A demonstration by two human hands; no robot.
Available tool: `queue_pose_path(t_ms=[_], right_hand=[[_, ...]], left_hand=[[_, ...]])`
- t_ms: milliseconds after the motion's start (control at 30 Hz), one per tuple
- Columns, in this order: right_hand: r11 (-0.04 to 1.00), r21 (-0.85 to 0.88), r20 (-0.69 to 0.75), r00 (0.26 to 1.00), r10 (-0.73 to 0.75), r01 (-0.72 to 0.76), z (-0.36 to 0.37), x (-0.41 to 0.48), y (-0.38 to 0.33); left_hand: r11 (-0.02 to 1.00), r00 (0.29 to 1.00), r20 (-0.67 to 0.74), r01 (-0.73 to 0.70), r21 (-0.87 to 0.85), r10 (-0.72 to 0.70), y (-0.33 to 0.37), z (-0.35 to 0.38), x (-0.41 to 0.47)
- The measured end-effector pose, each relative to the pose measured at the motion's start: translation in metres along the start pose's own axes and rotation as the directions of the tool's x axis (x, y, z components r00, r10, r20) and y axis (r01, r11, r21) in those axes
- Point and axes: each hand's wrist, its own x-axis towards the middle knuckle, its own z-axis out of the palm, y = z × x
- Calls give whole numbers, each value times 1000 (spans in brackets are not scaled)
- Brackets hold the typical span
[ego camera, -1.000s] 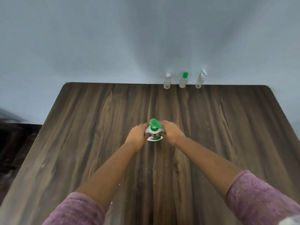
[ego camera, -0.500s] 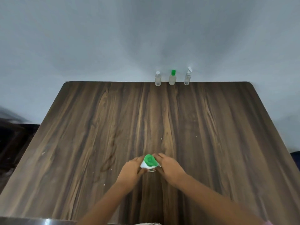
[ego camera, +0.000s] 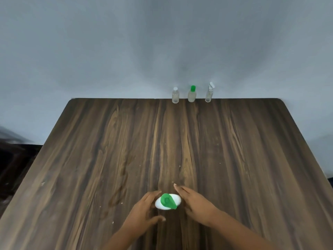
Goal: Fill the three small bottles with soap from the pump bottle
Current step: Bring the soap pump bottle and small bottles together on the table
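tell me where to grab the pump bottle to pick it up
Probably wrap the left hand round the white body of the pump bottle, from its left, under the green pump head. It stands upright, its oval is narrow front to back, and the spout points right.

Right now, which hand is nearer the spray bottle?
Right. The right hand is well short of the spray bottle and slightly left of it. The left hand is about as far back but further left, across the pump bottle.
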Motion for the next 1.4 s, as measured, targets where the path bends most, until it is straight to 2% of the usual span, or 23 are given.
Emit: queue_pose_path(t_ms=[100,167,267,367,500,567,700,833,1000,1133,1300,1400], right_hand=[[997,45,-16,998,61,-61,-15,7,26],[989,121,-93,991,91,-80,-31,24,42],[946,308,-218,960,178,-105,-60,68,54],[877,468,-315,905,285,-113,-96,127,56],[829,555,-479,788,388,-71,-147,214,57],[805,588,-496,754,431,-74,-169,251,59],[819,553,-447,775,447,-153,-199,312,71],[837,501,-433,774,463,-220,-215,353,92],[864,431,-430,783,449,-259,-221,375,110],[888,374,-500,748,437,-269,-217,360,115],[939,280,-464,827,316,-201,-195,298,117],[949,258,-420,864,278,-180,-165,242,117]], left_hand=[[997,989,137,44,60,-52,-21,-21,11],[993,984,141,97,65,-106,-33,-38,34],[977,978,54,206,-59,-203,-34,-62,92],[949,974,8,224,-222,-228,-24,-81,171],[949,963,-143,185,-256,-227,-5,-93,284],[936,951,-173,197,-294,-254,6,-97,330],[897,934,-130,271,-348,-333,3,-100,403],[879,935,-64,303,-367,-349,-5,-99,448],[875,946,-60,270,-401,-320,-20,-90,481],[903,967,-18,232,-361,-256,-18,-81,466],[901,975,78,220,-374,-206,-13,-62,408],[916,952,254,249,-315,-172,-7,-48,360]])
